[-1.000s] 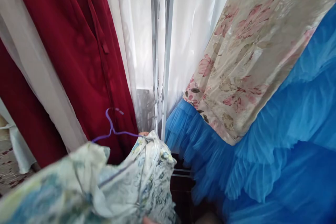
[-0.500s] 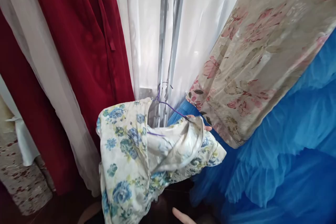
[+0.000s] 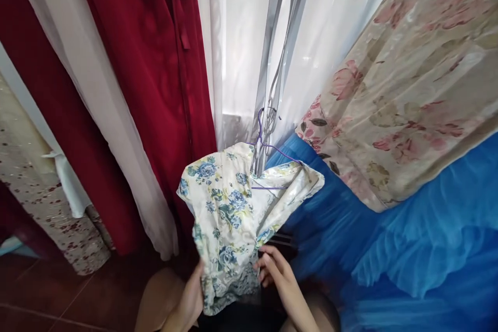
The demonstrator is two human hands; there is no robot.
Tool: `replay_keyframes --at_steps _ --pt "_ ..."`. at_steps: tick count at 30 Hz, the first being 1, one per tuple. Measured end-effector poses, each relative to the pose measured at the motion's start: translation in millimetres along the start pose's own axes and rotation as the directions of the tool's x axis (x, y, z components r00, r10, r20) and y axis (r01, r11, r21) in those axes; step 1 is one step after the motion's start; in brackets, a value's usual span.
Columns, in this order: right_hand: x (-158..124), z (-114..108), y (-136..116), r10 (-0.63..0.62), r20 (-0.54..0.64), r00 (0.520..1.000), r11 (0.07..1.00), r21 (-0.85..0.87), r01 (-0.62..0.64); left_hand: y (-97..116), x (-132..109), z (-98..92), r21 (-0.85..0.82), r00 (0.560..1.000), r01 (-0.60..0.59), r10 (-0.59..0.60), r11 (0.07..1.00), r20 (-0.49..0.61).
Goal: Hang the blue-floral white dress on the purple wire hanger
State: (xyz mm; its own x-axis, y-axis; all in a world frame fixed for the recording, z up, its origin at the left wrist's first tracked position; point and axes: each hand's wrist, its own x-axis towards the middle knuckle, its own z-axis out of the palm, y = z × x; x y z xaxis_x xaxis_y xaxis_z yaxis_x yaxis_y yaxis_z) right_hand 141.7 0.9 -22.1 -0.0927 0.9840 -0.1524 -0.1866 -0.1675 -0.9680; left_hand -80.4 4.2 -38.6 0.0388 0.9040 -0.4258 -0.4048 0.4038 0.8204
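A white blouse-like garment with blue flowers [image 3: 225,202] hangs on a thin purple hanger [image 3: 286,155], its front partly folded open at the right. At its lower left edge, my left hand [image 3: 194,290] grips the cloth, with the fingers mostly hidden behind it. My right hand [image 3: 276,270] is at the opposite edge near the hem, fingers curled and closed against the fabric. Grey ribbons [image 3: 274,52] run down behind the hanger's hook.
Dark red cloth [image 3: 151,62] and pale drapes [image 3: 89,72] hang at the left, a white curtain [image 3: 241,46] behind. On the right hang a beige floral cloth [image 3: 404,109] and blue ruffled tulle [image 3: 420,238]. Red-brown floor tiles [image 3: 50,290] show lower left.
Fingers seen at the garment's right shoulder have gone from there. Both hands now show at its lower edges. The garment hangs straighter, its right side spread out, and the view has shifted left.
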Motion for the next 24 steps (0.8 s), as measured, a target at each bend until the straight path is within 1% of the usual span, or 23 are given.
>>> replay_keyframes --at_steps 1,3,4,6,8,11,13,15,16,18,20,22,24 --pt "8 9 -8 -0.055 -0.004 0.998 0.994 -0.093 0.055 -6 0 -0.9 0.013 1.0 0.009 -0.009 1.0 0.001" --pt "21 26 -24 -0.156 0.033 0.987 0.96 -0.231 0.159 -12 3 1.6 0.095 0.999 -0.038 0.037 0.995 0.011" --pt "25 33 -31 -0.183 0.063 0.981 0.948 -0.254 0.193 -13 6 4.5 0.157 0.997 -0.078 0.076 0.985 0.023" --pt "29 43 -40 -0.204 0.094 0.974 0.947 -0.235 0.221 -11 10 12.4 0.277 0.989 -0.147 0.135 0.95 0.062" --pt "29 46 -42 -0.206 0.073 0.976 0.951 -0.221 0.217 -9 11 20.8 0.374 0.98 -0.192 0.158 0.907 0.119" --pt "28 39 -34 -0.213 -0.024 0.977 0.938 -0.284 0.197 -11 4 30.8 0.467 0.949 -0.282 0.171 0.838 0.265" --pt "29 33 -26 -0.221 -0.127 0.967 0.946 -0.27 0.181 -16 -3 35.0 0.502 0.932 -0.304 0.144 0.81 0.333" --pt "30 30 -18 -0.234 -0.235 0.943 0.957 -0.229 0.18 -21 -8 37.7 0.52 0.931 -0.304 0.133 0.798 0.34" --pt "32 30 -14 -0.238 -0.278 0.93 0.96 -0.212 0.183 -23 -10 38.9 0.521 0.932 -0.311 0.148 0.794 0.331" --pt "34 31 -8 -0.234 -0.321 0.917 0.965 -0.19 0.18 -25 -12 41.3 0.521 0.927 -0.346 0.199 0.78 0.318" --pt "37 32 -5 -0.202 -0.308 0.93 0.976 -0.144 0.164 -24 -14 43.7 0.53 0.917 -0.377 0.225 0.759 0.329" --pt "39 30 -5 -0.168 -0.239 0.956 0.985 -0.081 0.153 -21 -14 44.4 0.541 0.913 -0.379 0.208 0.751 0.351" --pt "39 25 -6 -0.155 -0.153 0.976 0.988 -0.044 0.15 -19 -11 42.0 0.536 0.916 -0.365 0.192 0.761 0.351"
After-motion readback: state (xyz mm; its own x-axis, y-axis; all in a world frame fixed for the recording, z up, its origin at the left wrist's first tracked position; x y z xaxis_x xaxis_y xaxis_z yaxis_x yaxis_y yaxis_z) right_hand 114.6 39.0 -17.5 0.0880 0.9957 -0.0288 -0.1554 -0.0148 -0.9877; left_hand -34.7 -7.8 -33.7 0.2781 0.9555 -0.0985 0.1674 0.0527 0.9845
